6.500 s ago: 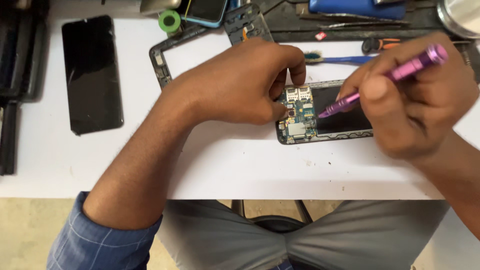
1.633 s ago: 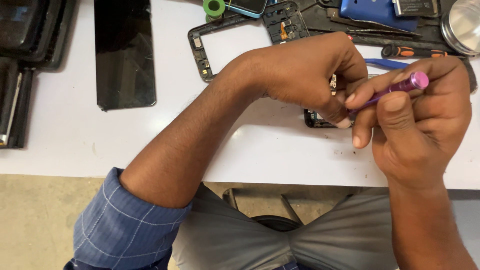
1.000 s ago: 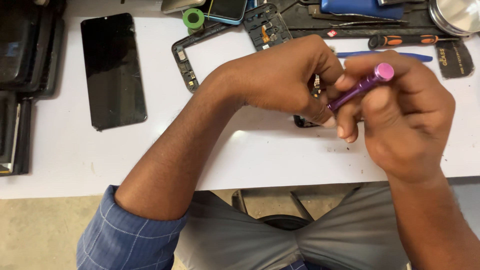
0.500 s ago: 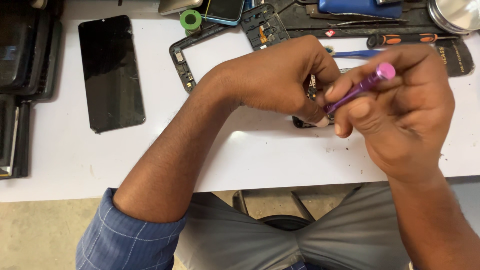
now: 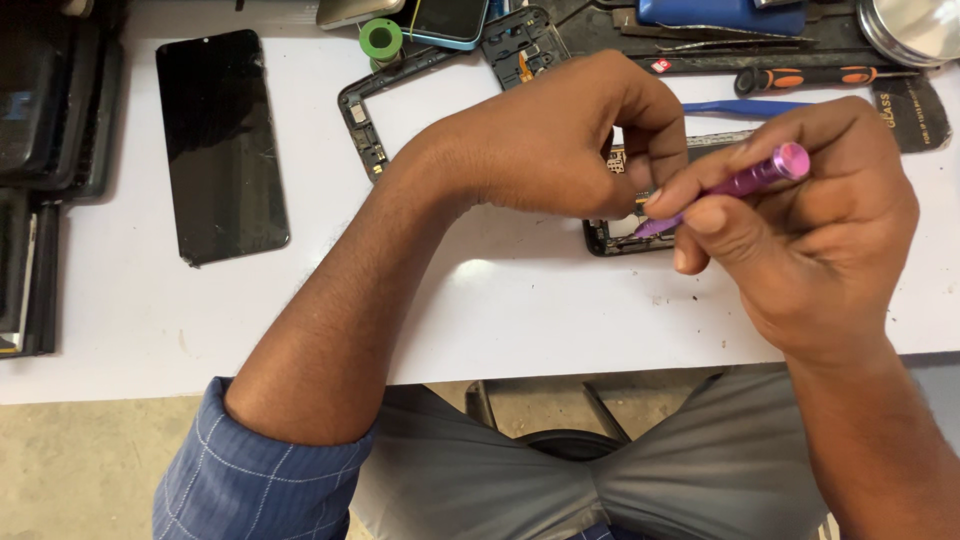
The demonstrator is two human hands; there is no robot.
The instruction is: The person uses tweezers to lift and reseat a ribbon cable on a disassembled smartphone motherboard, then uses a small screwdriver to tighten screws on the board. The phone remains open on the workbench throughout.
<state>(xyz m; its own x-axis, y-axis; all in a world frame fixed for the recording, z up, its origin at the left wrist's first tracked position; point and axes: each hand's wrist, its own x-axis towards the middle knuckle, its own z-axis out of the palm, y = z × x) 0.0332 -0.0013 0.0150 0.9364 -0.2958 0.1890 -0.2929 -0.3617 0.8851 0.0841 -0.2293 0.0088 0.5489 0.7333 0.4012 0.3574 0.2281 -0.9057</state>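
An opened phone body (image 5: pixel 612 236) lies on the white table (image 5: pixel 500 310), mostly hidden under my hands. My left hand (image 5: pixel 560 140) rests curled over it and pins it down with the fingertips. My right hand (image 5: pixel 800 220) grips a purple screwdriver (image 5: pixel 745 180), slanted, tip down into the phone's lower left part, cap up to the right. The tip itself is hidden between my fingers.
A black phone screen (image 5: pixel 220 145) lies at the left; a stack of dark phones (image 5: pixel 45 180) is at the far left edge. A black phone frame (image 5: pixel 370 120), green tape roll (image 5: pixel 381 40), blue pry tool (image 5: pixel 745 106), orange-handled screwdriver (image 5: pixel 800 77) and metal dish (image 5: pixel 915 28) line the back.
Since 6.5 s ago both hands have closed in over the phone, which showed its board then. In the last second the view shifted slightly; the hands stay on the phone and screwdriver.
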